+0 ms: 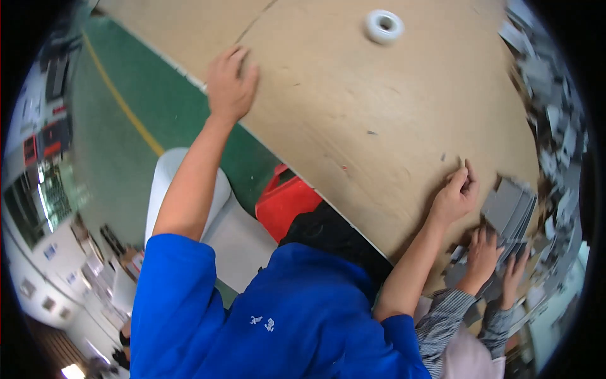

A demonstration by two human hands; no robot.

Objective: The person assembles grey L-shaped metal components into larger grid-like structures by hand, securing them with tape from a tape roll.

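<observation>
My left hand (232, 87) reaches over the left edge of the tan tabletop (353, 82), its thumb apart from the fingers and nothing visible in it. Farther right and nearer to me, my right hand (456, 194) is low over the table. Its fingers are curled and drawn together; whether they hold something small cannot be made out. Close to its fingertips lies a small dark scrap (443, 156). A white ring-shaped roll (395, 31), looking like tape, lies at the far side, away from both hands.
To my right, another person's hands (483, 258) are at a stack of grey flat pieces (509, 205). Many grey pieces (555, 120) are heaped along the right. A red plastic container (287, 205) and a white chair (237, 243) stand below the table's left edge, above green floor.
</observation>
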